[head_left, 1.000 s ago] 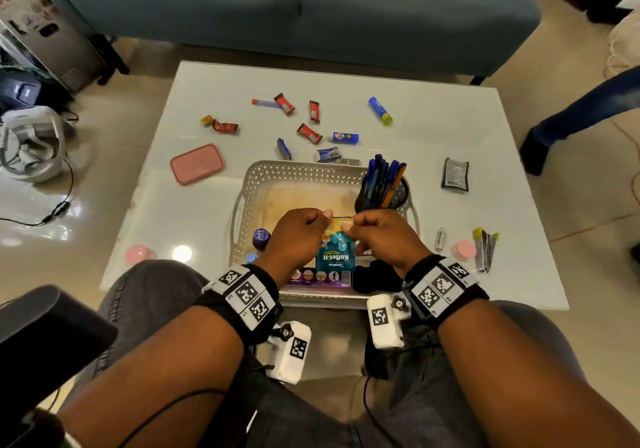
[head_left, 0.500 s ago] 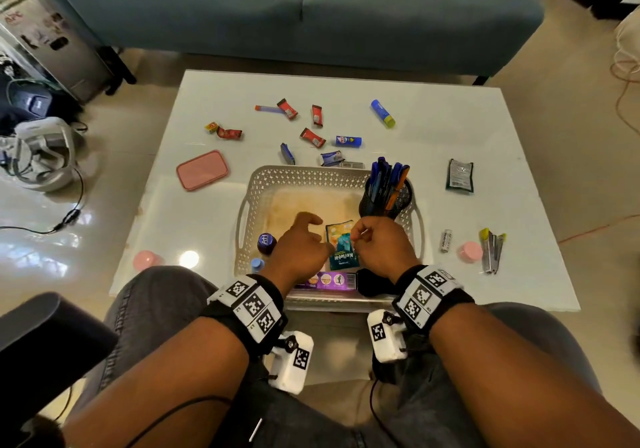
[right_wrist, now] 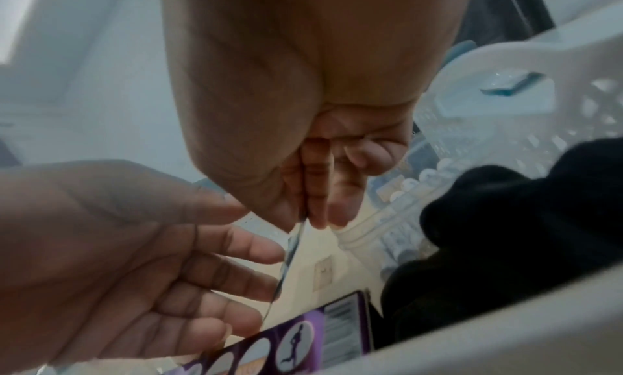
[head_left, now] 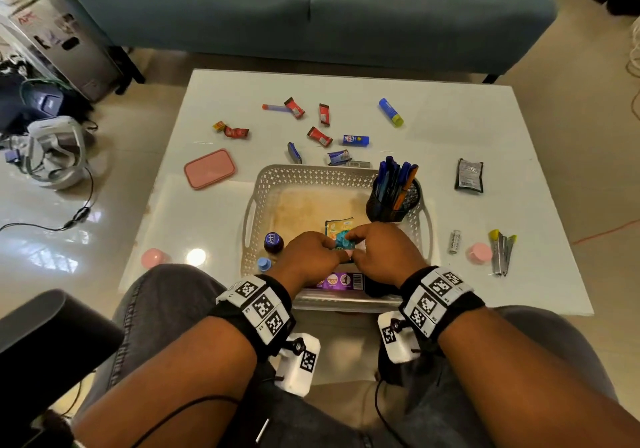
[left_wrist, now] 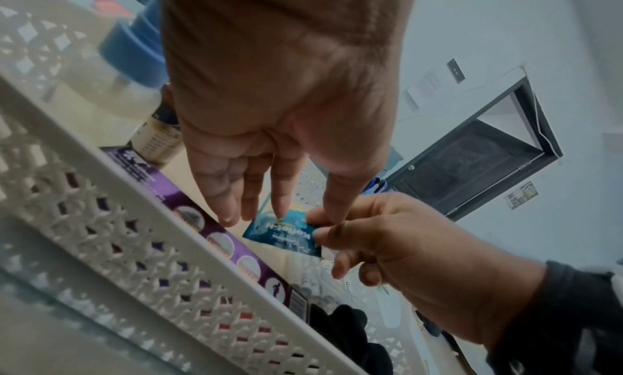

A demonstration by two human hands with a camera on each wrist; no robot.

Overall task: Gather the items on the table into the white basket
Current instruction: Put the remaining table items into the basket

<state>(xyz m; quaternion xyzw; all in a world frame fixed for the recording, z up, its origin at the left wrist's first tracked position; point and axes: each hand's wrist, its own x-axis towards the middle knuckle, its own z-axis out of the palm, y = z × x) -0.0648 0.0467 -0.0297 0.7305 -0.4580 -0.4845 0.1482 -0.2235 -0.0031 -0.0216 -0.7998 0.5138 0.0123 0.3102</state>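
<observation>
Head view: both forearms reaching forward from the lap, wrists banded with marker cuffs, hands meeting low over the near half of the white basket (head_left: 313, 174) on the worktop (head_left: 450, 108). Left hand (head_left: 306, 257) knuckles up, fingers angled right toward the teal sachet (head_left: 341, 241). Right hand (head_left: 382, 255) knuckles up, forefinger and thumb pinching the sachet's edge. Sachet inside the basket, over its tan floor, just above a purple box (head_left: 341, 280) lying along the near wall. Black pen cup (head_left: 393, 201) standing in the far right corner of the basket; dark bottle (head_left: 273, 242) at its near left. Still out on the worktop: red wrappers (head_left: 319, 136) and a blue glue stick (head_left: 390, 112) on the far side, pink case (head_left: 209, 168) left, dark packet (head_left: 469, 175) right.

Left wrist view: left hand (left_wrist: 279, 101) palm toward camera, fingers (left_wrist: 281, 191) straight, slightly apart, tips touching the sachet (left_wrist: 283, 234); not curled round it. Right hand (left_wrist: 401, 250) entering from lower right, thumb and forefinger clamped on the sachet's corner, remaining fingers curled under.

Right wrist view: blurred. Right hand (right_wrist: 303, 130) fingers bunched together, pinching the sachet (right_wrist: 286, 261), seen edge-on. Left hand (right_wrist: 128, 245) open at left, fingers spread toward it. Purple box (right_wrist: 303, 338) below; black object (right_wrist: 505, 234) at right against the basket wall (right_wrist: 505, 346).
</observation>
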